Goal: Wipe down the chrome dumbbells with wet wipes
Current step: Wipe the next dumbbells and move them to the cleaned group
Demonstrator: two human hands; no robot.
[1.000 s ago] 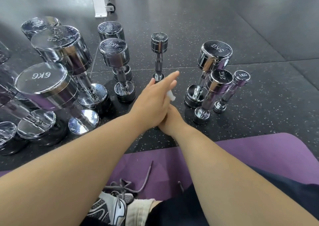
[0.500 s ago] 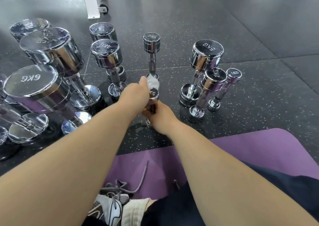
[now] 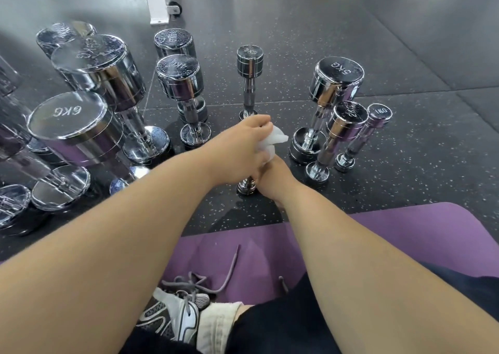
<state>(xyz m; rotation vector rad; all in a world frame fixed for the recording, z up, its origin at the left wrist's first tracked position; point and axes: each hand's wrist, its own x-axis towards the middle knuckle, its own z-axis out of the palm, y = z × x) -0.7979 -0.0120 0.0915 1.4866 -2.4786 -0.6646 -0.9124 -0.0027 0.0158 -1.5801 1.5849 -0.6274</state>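
Wiping a small dumbbell's top

Beyond the smooth purple foam mat (image 3: 405, 232), the right hand (image 3: 274, 178) grips the handle of a small upright chrome dumbbell (image 3: 246, 187) on the speckled black rubber floor (image 3: 405, 151). The left hand (image 3: 240, 148) clutches a crumpled white wet wipe (image 3: 272, 141) over its top, now hiding the head visible half a second ago. Larger mirror-bright chrome dumbbells (image 3: 336, 83) stand around it.

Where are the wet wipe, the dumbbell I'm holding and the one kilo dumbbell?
wet wipe (image 3: 274, 140): head view, white crumpled fold.
held dumbbell (image 3: 245, 186): head view, bottom head.
1KG dumbbell (image 3: 379, 114): head view, top cap.
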